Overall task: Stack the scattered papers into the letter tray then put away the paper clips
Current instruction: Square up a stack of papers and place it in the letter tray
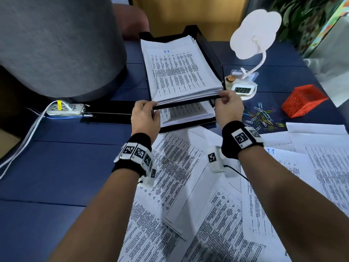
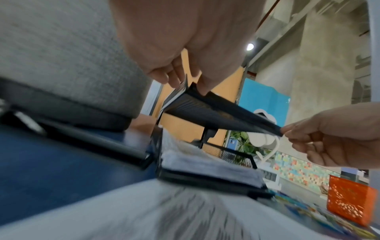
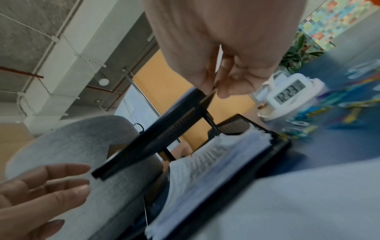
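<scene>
Pinching the front rim of the black letter tray's [image 1: 211, 52] upper tier, left hand [image 1: 145, 118] and right hand [image 1: 228, 106] frame a paper stack [image 1: 177, 72] headed "I-T"; paper clips [image 1: 262, 117] lie scattered beside an orange basket [image 1: 304, 100]

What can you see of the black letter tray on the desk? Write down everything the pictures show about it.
The letter tray is black, with mesh walls that look like metal, and has two tiers joined by posts. It stands on the blue desk beside a grey cylinder. The upper tier holds a thick stack of printed sheets; the lower tier holds a thinner pile. The left hand and right hand grip the upper tier's front bar at its two ends.
</scene>
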### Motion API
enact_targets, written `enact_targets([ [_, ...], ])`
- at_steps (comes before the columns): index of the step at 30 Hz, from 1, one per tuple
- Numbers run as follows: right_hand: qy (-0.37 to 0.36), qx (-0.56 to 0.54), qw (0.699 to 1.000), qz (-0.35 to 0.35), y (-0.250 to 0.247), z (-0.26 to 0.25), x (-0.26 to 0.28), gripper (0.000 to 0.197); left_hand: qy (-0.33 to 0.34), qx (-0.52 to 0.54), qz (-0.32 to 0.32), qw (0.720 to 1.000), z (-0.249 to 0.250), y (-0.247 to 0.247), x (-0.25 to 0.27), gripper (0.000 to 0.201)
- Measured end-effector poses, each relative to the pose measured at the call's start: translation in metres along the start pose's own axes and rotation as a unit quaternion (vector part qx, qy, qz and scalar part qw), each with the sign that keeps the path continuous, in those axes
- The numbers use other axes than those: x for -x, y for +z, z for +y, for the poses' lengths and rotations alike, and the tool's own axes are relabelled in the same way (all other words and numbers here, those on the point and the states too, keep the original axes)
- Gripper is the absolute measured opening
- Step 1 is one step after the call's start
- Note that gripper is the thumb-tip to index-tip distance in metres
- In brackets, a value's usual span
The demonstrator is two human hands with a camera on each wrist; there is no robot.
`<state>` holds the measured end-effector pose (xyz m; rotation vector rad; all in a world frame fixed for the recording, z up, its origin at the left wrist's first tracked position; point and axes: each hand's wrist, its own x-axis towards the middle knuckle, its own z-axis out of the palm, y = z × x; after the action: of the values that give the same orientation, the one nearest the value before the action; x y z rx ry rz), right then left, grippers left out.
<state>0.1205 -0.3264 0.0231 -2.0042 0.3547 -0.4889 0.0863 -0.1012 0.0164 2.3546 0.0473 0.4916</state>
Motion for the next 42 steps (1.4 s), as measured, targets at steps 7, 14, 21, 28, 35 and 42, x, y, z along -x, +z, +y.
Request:
enact_targets([
  [7,0.112,0.166,0.966,-0.164,-0.004,0.050,0.037,0.025,-0.148,-0.091,-0.097,0.980,-0.030,0.008,0.047,0.052],
  [14,0.123,0.382,0.867,-0.294,-0.009,0.068,0.054,0.053,-0.264,-0.220,-0.259,0.903,-0.048,0.008,0.059,0.086],
  [21,0.078,0.458,0.821,-0.331,-0.015,0.067,0.057,0.053,-0.223,-0.248,-0.314,0.889,-0.045,0.015,0.063,0.089],
  [28,0.070,0.455,0.823,-0.334,-0.021,0.065,0.064,0.064,-0.220,-0.205,-0.314,0.900,-0.032,0.024,0.070,0.090],
  [35,0.047,0.451,0.821,-0.347,-0.025,0.067,0.066,0.061,-0.247,-0.194,-0.363,0.877,-0.028,0.029,0.069,0.088],
  [42,0.037,0.446,0.822,-0.352,-0.027,0.068,0.068,0.058,-0.292,-0.106,-0.339,0.888,-0.029,0.027,0.072,0.069],
])
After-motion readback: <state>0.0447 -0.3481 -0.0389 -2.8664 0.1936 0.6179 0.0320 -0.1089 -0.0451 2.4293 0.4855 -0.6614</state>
